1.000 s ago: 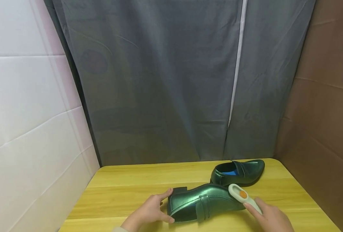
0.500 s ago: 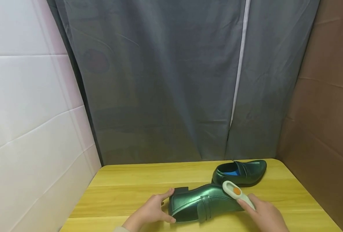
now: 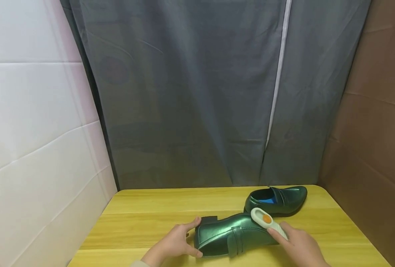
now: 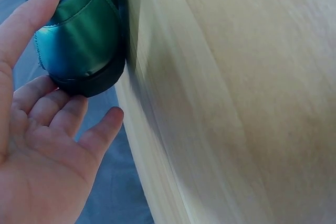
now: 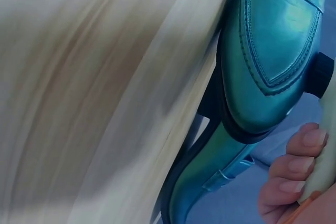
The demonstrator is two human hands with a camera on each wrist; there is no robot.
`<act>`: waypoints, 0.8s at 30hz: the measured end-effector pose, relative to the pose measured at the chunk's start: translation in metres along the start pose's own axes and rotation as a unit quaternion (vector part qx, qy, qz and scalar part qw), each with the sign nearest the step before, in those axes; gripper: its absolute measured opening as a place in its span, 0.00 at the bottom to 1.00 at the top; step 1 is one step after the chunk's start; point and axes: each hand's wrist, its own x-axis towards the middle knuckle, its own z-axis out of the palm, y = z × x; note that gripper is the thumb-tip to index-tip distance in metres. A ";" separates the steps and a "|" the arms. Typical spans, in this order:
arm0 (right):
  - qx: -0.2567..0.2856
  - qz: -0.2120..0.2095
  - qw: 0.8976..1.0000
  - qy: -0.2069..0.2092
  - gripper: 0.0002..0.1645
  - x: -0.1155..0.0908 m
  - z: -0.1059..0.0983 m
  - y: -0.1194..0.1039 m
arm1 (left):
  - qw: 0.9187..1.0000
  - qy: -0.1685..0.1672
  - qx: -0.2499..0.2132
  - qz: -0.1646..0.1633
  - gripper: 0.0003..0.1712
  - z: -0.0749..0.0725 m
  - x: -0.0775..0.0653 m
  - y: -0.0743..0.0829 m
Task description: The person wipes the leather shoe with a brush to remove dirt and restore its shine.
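A shiny green loafer (image 3: pixel 217 233) lies tipped on its side near the front of the table, toe to the right. My left hand (image 3: pixel 172 243) grips its heel end; in the left wrist view the thumb lies at the collar and some fingertips touch the heel's underside. In my right hand (image 3: pixel 300 244) is a pale shoe brush (image 3: pixel 260 218) with an orange spot, held over the front part of the upper. Dark bristles (image 5: pixel 318 74) show against the loafer's side in the right wrist view.
Behind the first shoe, a matching green loafer (image 3: pixel 289 202) with a blue insole stands upright, toe to the right. The wooden table (image 3: pixel 144 207) is bounded by a grey curtain (image 3: pixel 190 111) behind, a white panel (image 3: pixel 33 129) left and a brown panel (image 3: pixel 374 129) right.
My right hand has slid the brush leftward along the upper, away from the toe. The left hand has kept its hold on the heel.
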 end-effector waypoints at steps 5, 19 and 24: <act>0.004 -0.007 1.000 0.005 0.26 0.001 0.002 -0.006 | 1.000 0.003 0.005 0.003 0.61 0.000 0.000 0.001; -0.027 -0.043 0.998 0.021 0.25 0.008 0.006 -0.029 | 1.000 0.004 0.010 0.002 0.61 -0.001 0.001 0.002; -0.038 -0.060 0.997 0.032 0.26 0.008 0.009 -0.037 | 1.000 0.000 0.014 0.003 0.61 0.000 0.000 0.000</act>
